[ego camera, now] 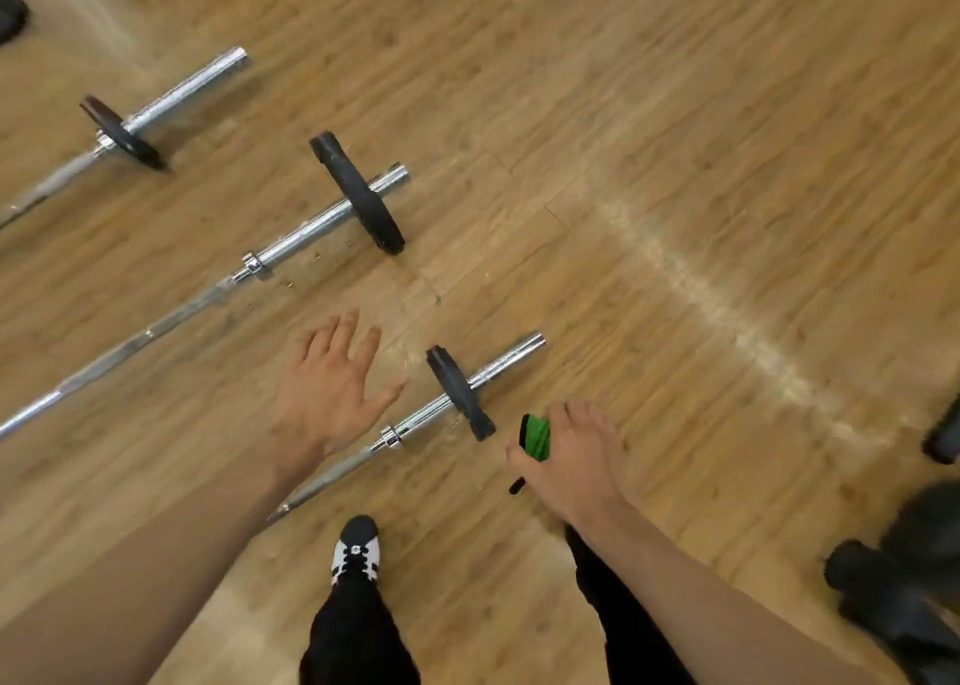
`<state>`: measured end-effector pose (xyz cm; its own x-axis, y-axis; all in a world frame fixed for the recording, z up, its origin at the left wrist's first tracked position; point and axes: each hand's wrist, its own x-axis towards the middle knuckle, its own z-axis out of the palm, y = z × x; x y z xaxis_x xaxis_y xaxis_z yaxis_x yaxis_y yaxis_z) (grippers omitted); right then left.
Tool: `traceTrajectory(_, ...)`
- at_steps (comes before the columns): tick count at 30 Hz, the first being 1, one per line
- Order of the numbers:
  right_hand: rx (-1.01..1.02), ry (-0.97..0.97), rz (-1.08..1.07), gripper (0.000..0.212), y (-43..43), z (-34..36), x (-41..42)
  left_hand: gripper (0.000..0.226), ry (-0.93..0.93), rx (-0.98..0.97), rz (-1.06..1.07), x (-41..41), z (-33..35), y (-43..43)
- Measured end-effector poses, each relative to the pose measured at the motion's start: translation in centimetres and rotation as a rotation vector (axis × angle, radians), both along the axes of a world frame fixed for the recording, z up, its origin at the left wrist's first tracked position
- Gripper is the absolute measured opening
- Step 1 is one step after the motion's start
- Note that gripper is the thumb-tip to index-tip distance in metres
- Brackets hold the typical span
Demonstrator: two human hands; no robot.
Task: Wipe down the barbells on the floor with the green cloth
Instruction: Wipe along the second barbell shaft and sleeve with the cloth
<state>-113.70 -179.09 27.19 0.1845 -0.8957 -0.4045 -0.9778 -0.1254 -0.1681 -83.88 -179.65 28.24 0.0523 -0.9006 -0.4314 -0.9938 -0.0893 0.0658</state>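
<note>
Green cloth (536, 437) is bunched in the right hand (576, 468), fingers curled round it, just beside the nearest barbell (415, 423) on the wood floor (675, 164) (a middle barbell (306, 240) and a far barbell (176, 91) lie further left), while the left hand (332, 388) hovers spread wide, holding nothing.

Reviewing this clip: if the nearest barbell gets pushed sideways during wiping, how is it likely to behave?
It would probably roll: the nearest barbell rests on a round black plate on a smooth wooden floor. Being steel by the look of it, it is likely heavy and stiff. The shiny chrome end may feel slippery.
</note>
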Motion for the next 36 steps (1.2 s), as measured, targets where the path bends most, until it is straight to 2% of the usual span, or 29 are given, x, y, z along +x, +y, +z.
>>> traceTrajectory(5,0.098,-0.046,0.149,0.070,-6.8,-9.7,-2.2,0.089,0.032,0.074,0.192,-4.7,-8.8,0.5)
traceTrajectory(8,0.060,-0.065,0.253,0.063,-9.4,-16.4,-2.2,0.094,0.063,0.112,0.206,-7.1,-14.9,0.4)
traceTrajectory(12,-0.036,-0.073,0.459,0.068,-11.4,-25.3,-1.3,0.101,0.104,0.062,0.215,-9.1,-23.0,0.2)
traceTrajectory(18,-0.347,-0.409,0.920,0.038,-11.9,-34.6,1.3,0.106,0.144,-0.039,0.205,-9.3,-31.5,0.8)
traceTrajectory(23,-0.452,-0.632,0.993,0.030,-12.8,-42.4,2.5,0.115,0.185,-0.112,0.103,-9.1,-36.0,0.8)
traceTrajectory(26,-0.460,-0.567,1.080,0.041,-13.0,-45.7,2.3,0.112,0.154,-0.221,0.041,-9.4,-37.1,0.6)
traceTrajectory(30,-0.433,-0.358,1.207,0.061,-13.1,-46.2,2.7,0.106,0.134,-0.303,0.005,-9.6,-37.7,0.5)
traceTrajectory(36,-0.403,-0.230,1.210,0.057,-13.7,-42.3,3.4,0.105,0.045,-0.365,-0.018,-9.8,-37.6,0.9)
